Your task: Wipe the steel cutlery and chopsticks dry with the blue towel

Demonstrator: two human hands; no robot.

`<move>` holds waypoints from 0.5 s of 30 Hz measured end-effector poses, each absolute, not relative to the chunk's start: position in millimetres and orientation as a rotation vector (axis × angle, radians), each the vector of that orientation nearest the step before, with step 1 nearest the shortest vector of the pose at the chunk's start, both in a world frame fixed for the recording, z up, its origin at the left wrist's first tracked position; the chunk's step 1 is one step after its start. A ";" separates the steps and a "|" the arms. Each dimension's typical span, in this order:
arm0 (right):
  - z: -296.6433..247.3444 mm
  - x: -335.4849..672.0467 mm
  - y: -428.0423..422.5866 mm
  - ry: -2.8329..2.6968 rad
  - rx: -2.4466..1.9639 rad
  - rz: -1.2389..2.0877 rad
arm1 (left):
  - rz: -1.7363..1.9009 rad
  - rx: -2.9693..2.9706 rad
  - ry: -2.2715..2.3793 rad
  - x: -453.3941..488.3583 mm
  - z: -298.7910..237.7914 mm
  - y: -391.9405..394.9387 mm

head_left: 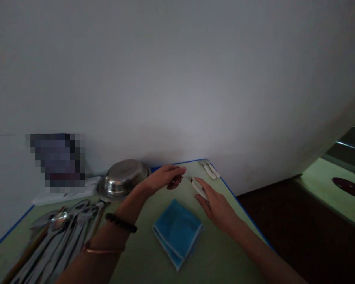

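Note:
My right hand [215, 205] grips a small piece of cutlery by its white handle [200, 190]. The metal head points left toward my left hand [170, 177], whose fingers are pinched at its tip. Whether that head is a fork or a spoon is too small and dim to tell. Below both hands a folded blue cloth [179, 230] lies on the table. Two more white-handled cutlery pieces [210, 169] rest side by side at the table's far right corner.
An upturned metal basin [124, 177] stands against the wall, left of my left forearm. Several ladles and long-handled spoons [59, 221] lie in a pile at the left. A blurred-out object [59, 157] leans behind them. The pale table [225, 256] has a blue edge at the right.

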State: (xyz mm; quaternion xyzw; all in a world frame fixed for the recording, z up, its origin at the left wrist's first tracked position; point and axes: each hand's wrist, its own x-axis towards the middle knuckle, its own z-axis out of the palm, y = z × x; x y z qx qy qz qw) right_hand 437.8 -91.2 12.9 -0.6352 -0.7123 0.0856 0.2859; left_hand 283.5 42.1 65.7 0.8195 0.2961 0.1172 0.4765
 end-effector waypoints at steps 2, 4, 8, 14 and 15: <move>1.8 451.4 -85.9 -1.903 -1.898 0.137 | 0.360 2.054 0.842 309.3 41.4 51.1; -8.8 463.0 -76.4 -1.900 -2.066 0.076 | 0.418 2.122 0.964 329.1 18.1 58.0; -25.2 477.6 -47.4 -1.873 -2.209 0.044 | 0.491 2.311 1.164 348.8 -16.1 66.2; -34.8 483.6 -5.5 -1.886 -2.352 -0.003 | 0.524 2.567 1.286 349.3 -42.4 74.9; -34.9 483.4 -1.2 -1.889 -2.369 -0.011 | 0.518 2.596 1.283 348.5 -44.9 76.4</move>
